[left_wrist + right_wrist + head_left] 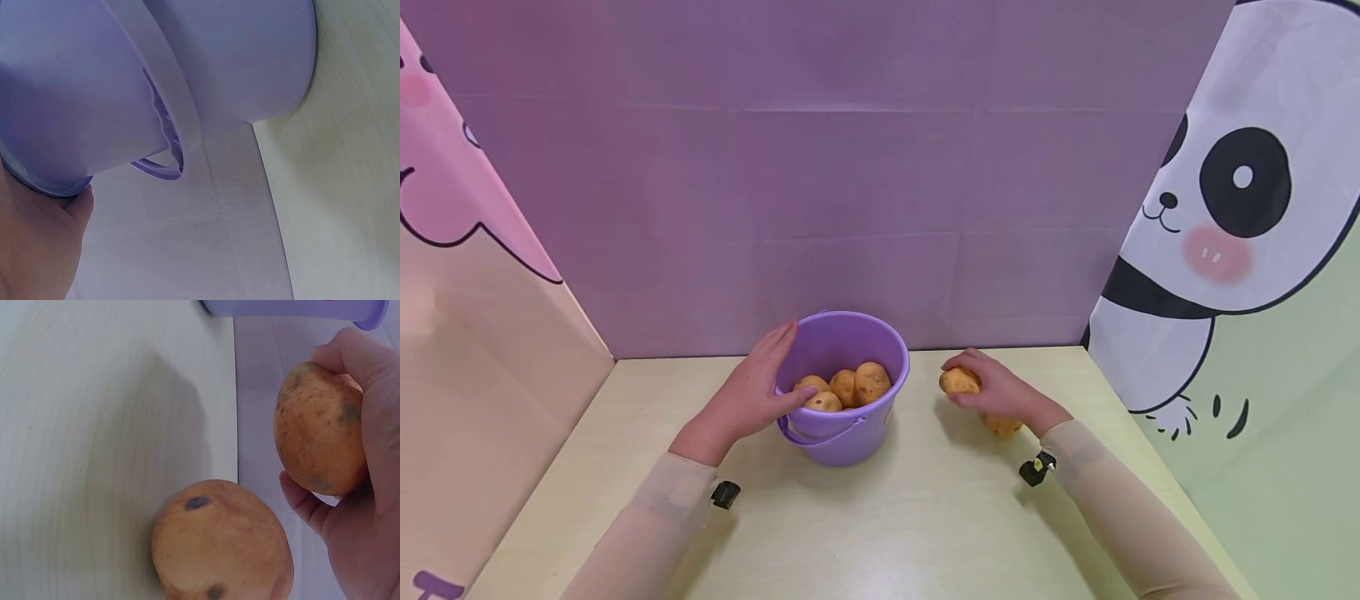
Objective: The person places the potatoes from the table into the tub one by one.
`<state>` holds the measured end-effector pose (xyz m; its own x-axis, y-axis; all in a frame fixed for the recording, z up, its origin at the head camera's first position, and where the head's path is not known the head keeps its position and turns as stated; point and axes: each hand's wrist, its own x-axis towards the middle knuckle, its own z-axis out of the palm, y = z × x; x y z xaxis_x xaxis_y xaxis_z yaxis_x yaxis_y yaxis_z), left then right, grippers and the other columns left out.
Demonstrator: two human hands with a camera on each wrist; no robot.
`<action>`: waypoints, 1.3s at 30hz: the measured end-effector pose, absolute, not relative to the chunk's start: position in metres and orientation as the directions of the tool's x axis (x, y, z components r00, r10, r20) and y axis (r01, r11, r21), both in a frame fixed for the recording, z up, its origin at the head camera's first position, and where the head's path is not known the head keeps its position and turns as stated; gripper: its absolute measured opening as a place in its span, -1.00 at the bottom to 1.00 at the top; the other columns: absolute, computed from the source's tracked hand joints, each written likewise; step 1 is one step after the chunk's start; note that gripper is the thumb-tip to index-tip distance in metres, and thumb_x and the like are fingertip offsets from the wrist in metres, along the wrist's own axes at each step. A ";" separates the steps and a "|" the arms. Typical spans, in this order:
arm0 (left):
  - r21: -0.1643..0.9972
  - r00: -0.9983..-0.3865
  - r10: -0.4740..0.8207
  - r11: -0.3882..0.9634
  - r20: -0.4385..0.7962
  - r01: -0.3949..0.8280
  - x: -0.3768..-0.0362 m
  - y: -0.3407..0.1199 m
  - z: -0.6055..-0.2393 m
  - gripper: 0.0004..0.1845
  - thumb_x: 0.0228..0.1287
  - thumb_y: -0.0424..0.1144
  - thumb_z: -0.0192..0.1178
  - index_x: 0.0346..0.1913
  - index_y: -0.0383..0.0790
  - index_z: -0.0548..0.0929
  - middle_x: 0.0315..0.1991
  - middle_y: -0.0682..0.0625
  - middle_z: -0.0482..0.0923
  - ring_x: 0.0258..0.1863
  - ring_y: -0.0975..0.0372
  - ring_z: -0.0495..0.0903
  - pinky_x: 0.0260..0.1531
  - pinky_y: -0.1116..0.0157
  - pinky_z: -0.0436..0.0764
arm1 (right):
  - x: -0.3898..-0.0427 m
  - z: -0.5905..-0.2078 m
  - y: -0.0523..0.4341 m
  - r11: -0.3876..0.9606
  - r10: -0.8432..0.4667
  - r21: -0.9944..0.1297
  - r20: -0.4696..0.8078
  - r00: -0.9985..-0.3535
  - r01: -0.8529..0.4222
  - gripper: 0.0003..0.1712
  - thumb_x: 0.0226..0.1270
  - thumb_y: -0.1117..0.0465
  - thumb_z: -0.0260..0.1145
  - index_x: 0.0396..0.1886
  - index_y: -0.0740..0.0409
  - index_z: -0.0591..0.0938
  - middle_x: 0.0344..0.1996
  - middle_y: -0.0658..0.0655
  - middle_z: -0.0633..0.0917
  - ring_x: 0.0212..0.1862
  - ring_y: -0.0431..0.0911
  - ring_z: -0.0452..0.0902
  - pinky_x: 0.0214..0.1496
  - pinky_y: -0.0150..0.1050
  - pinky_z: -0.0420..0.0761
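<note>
A purple bucket [848,346] stands mid-table with several potatoes [871,382] inside. My left hand [758,387] holds the bucket's left rim, thumb over the edge near the potatoes; the left wrist view shows the bucket wall [237,56] and its handle [164,106] close up, with my palm [37,244] against it. My right hand [992,387] grips a potato [959,381] just right of the bucket, lifted off the table. Another potato [1002,425] lies on the table under that hand. In the right wrist view the held potato [320,428] sits above the lying one [222,544].
A pale wooden table [887,517] is fenced by a purple backdrop [820,167], a pink panel [467,275] at the left and a panda-print panel [1232,250] at the right. The bucket's base [294,307] shows at the top of the right wrist view.
</note>
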<state>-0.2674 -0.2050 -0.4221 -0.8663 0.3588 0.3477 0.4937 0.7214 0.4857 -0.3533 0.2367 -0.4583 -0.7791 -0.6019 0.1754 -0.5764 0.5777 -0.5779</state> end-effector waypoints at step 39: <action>0.486 -0.866 0.360 0.721 0.346 0.494 -0.266 -0.204 -0.421 0.15 0.46 0.21 0.37 0.77 -0.42 0.04 0.79 -0.30 0.00 0.77 -0.22 -0.03 0.65 -0.32 0.13 | -0.348 -0.409 0.210 0.431 -0.611 -0.703 0.234 -0.757 -0.565 -0.49 0.50 0.12 0.54 0.38 -0.05 0.66 0.17 0.02 0.63 0.09 0.03 0.59 0.10 -0.03 0.68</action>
